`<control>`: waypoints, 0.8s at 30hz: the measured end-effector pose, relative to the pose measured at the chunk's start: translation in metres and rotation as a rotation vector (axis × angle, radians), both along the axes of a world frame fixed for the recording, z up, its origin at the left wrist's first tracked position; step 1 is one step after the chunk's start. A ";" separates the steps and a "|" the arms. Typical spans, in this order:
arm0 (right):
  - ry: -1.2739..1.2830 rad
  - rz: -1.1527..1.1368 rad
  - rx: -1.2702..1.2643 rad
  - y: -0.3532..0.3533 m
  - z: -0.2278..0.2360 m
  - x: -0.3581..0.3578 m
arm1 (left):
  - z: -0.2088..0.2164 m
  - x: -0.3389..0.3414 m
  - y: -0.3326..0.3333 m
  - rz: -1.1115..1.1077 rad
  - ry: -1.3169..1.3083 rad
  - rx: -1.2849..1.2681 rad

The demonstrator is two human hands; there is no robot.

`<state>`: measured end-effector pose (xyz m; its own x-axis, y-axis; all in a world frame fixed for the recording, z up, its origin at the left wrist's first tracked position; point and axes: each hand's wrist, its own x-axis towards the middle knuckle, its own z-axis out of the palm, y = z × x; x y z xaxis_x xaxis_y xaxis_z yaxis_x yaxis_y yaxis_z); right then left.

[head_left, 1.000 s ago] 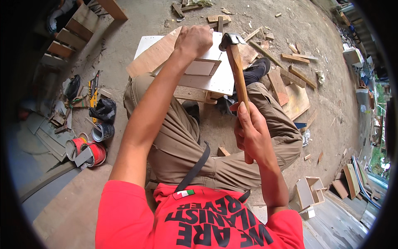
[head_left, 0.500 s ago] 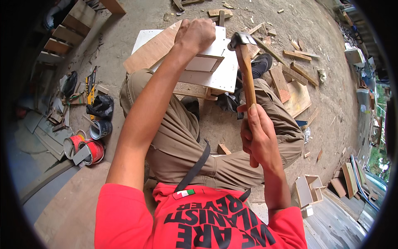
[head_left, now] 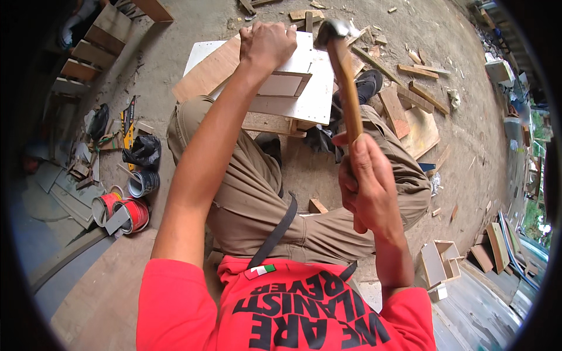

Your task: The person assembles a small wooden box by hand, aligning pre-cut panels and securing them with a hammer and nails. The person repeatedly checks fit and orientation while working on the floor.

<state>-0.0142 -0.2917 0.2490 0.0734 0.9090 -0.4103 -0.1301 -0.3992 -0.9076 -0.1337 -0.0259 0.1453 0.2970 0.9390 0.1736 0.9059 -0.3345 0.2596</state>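
Curling over a white rectangular board (head_left: 319,96), the left hand (head_left: 268,45) hides any grip; the right hand (head_left: 371,184) clenches a wooden-handled metal hammer (head_left: 344,76).

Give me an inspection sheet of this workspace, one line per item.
Surface: white board in front, plywood strip over its left side.
Job's things: wooden-handled hammer, raised, head blurred; wood-edged white panel.
Clutter: wood offcuts ahead and right; red cans, black plastic bag at left.
Hands: right hand closed around hammer handle; left hand at the board, grip hidden.
Cables: blue strand at right, cable or hose unclear.
Surroundings: compartmented wooden box at right.
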 end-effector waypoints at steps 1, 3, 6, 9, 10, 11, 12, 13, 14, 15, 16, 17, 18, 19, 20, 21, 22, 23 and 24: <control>-0.028 0.000 0.061 0.003 0.007 0.000 | 0.007 0.001 0.001 0.012 -0.010 -0.061; 0.006 -0.001 0.195 0.007 0.011 0.002 | 0.009 0.003 0.000 0.020 -0.036 -0.107; 0.046 0.008 0.375 0.011 0.001 0.001 | 0.007 0.001 0.000 0.017 -0.062 -0.063; 0.055 0.032 0.002 -0.001 -0.007 0.003 | 0.009 0.002 0.000 0.017 -0.058 -0.044; 0.065 0.057 -0.162 -0.006 -0.011 0.008 | 0.008 0.002 -0.001 0.023 -0.061 -0.044; 0.002 0.046 -0.111 -0.011 -0.013 0.008 | 0.006 0.002 -0.002 0.027 -0.064 -0.044; 0.042 0.044 -0.128 -0.016 -0.010 0.008 | 0.006 0.000 -0.001 0.028 -0.063 -0.054; 0.083 0.031 -0.150 -0.020 -0.004 0.008 | 0.008 0.000 -0.001 0.024 -0.058 -0.079; 0.073 0.013 -0.148 -0.021 -0.003 0.007 | 0.012 0.001 -0.001 0.019 -0.052 -0.105; 0.063 -0.005 -0.145 -0.020 -0.003 0.005 | 0.013 0.001 -0.002 0.015 -0.046 -0.130; 0.054 -0.016 -0.126 -0.017 -0.001 0.002 | 0.014 0.001 -0.001 0.019 -0.049 -0.111; 0.056 -0.017 -0.093 -0.014 0.000 -0.001 | 0.010 0.000 0.000 0.024 -0.051 -0.092; 0.058 -0.018 -0.061 -0.012 0.000 -0.003 | 0.007 -0.001 0.000 0.029 -0.054 -0.073; 0.058 -0.021 -0.028 -0.009 -0.001 -0.003 | 0.008 0.000 0.000 0.032 -0.059 -0.053; 0.078 -0.009 -0.005 -0.006 -0.002 -0.003 | 0.009 0.001 0.000 0.038 -0.068 -0.062; 0.067 0.002 -0.028 -0.004 -0.002 -0.002 | 0.010 0.002 0.000 0.036 -0.066 -0.073; 0.056 0.017 -0.054 -0.004 -0.002 -0.002 | 0.011 0.002 -0.002 0.038 -0.065 -0.088; 0.045 0.032 -0.081 -0.003 -0.004 -0.002 | 0.011 0.001 -0.002 0.040 -0.063 -0.103; 0.038 0.046 -0.121 -0.003 -0.009 0.000 | 0.008 0.000 0.002 0.020 -0.067 -0.099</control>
<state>-0.0140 -0.2951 0.2403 0.0155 0.8546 -0.5190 -0.1426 -0.5118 -0.8472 -0.1334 -0.0240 0.1538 0.2689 0.9581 0.0987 0.8916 -0.2864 0.3507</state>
